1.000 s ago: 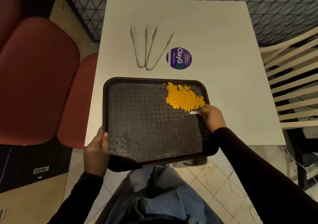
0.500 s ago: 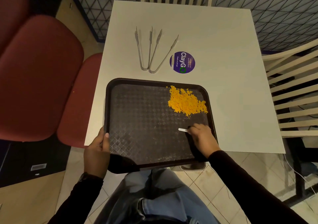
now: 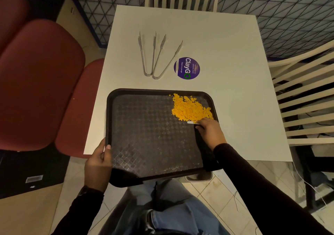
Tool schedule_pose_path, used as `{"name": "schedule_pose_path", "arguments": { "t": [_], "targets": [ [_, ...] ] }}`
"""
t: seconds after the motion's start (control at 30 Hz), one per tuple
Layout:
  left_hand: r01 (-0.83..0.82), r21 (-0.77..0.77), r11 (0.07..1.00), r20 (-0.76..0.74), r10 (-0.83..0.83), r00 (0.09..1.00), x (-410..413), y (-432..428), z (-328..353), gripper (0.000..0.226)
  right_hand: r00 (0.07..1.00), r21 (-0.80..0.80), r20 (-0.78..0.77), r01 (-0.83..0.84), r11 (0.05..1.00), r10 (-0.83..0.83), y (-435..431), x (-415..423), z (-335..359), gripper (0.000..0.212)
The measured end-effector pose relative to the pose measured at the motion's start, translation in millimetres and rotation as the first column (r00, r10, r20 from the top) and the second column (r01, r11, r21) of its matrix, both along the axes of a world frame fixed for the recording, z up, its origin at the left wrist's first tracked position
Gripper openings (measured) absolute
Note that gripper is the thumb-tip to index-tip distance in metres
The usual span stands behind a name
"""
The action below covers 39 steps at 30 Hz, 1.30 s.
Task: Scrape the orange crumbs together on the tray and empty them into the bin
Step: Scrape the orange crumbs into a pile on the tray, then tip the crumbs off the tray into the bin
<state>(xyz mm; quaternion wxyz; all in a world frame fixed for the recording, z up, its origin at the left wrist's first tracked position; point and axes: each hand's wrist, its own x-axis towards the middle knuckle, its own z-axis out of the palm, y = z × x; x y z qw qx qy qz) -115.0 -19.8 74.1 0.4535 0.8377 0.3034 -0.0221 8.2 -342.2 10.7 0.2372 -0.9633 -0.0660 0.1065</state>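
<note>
The left hand (image 3: 98, 164) is gripping the tray (image 3: 144, 135) by its rim. The right hand (image 3: 210, 132) is pinching a white scraper (image 3: 191, 122) beside the orange crumbs (image 3: 189, 108).

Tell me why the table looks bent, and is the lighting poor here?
Head view: the wide-angle lens bows the table edges outward. The light is dim and warm. The right hand, pinching a white scraper, throws a dark shadow on the tray. The orange crumbs look sharp.
</note>
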Motion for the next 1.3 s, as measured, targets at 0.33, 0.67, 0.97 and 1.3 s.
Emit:
{"name": "schedule_pose_path", "arguments": {
  "t": [0.33,0.67,0.97,1.3],
  "targets": [
    [-0.053,-0.179,0.982,-0.057,0.044,0.997,-30.7,-28.0,-3.9,0.034,0.972,0.089,-0.059,0.234,0.968,-0.229,14.5,-75.9,12.8,0.021],
    [0.108,-0.432,0.895,-0.086,-0.16,0.983,-104.5,-76.7,0.7,0.025,0.949,-0.052,-0.005,0.315,0.948,-0.316,18.3,-187.9,25.1,0.032],
    [0.15,-0.635,0.758,-0.139,-0.303,0.943,-210.0,-120.4,-2.6,0.036,0.76,0.447,-0.322,0.648,0.617,-0.565,-3.8,-327.3,36.2,0.071],
    [0.048,-0.72,0.692,-0.211,-0.285,0.935,-286.5,-169.9,-5.8,0.037,0.472,0.538,-0.759,0.842,-0.025,-0.448,-46.4,-382.1,27.1,0.034]
  ]
}}
